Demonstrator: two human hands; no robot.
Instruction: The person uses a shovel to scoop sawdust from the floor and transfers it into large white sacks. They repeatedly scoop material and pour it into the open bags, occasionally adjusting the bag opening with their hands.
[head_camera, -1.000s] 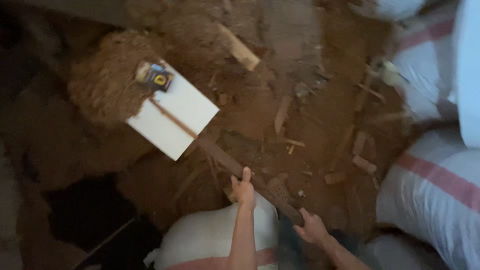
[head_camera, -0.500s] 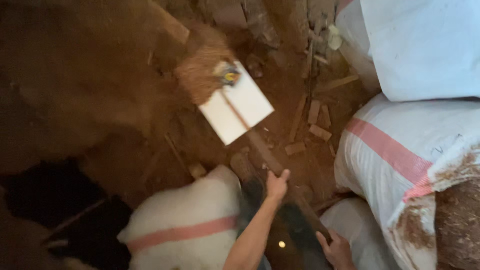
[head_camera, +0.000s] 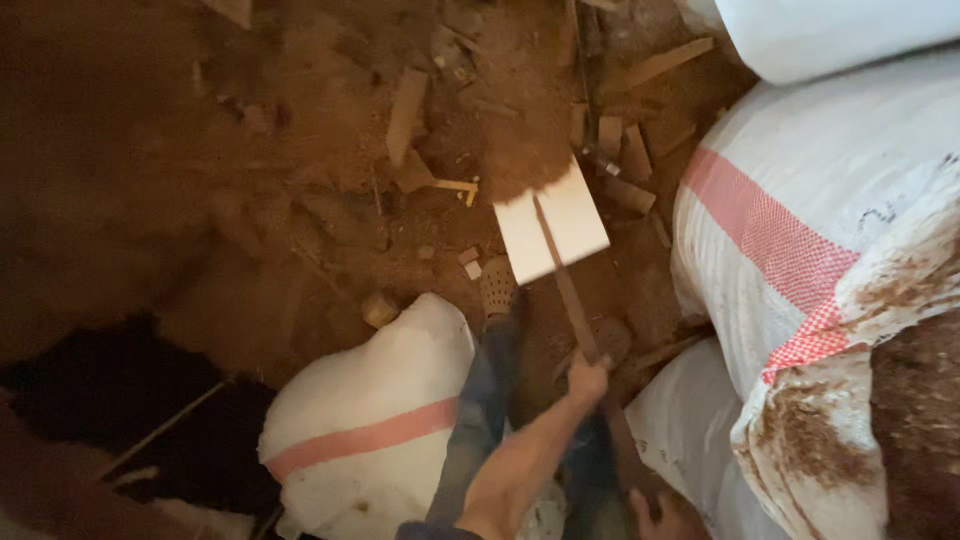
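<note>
I hold a home-made shovel: a flat white board blade (head_camera: 560, 235) on a long wooden handle (head_camera: 575, 300). My left hand (head_camera: 587, 378) grips the handle about halfway down. Low at the frame's bottom edge, my right hand (head_camera: 662, 512) is closed on the handle's end and partly cut off. A heap of brown sawdust (head_camera: 525, 165) lies at the blade's far edge. The blade rests low over the sawdust-covered floor. My jeans leg (head_camera: 490, 400) and shoe (head_camera: 497, 287) stand just left of the handle.
Big white sacks with red stripes crowd the right side (head_camera: 800, 200), one stained brown (head_camera: 900, 400). Another striped sack (head_camera: 370, 420) lies at bottom centre. Wood offcuts (head_camera: 405, 115) litter the floor ahead. A dark hollow (head_camera: 110, 390) opens at lower left.
The shovel swung from the big sawdust mound on the left toward the sacks on the right. The load on the blade looks smaller. Both hands kept their grip.
</note>
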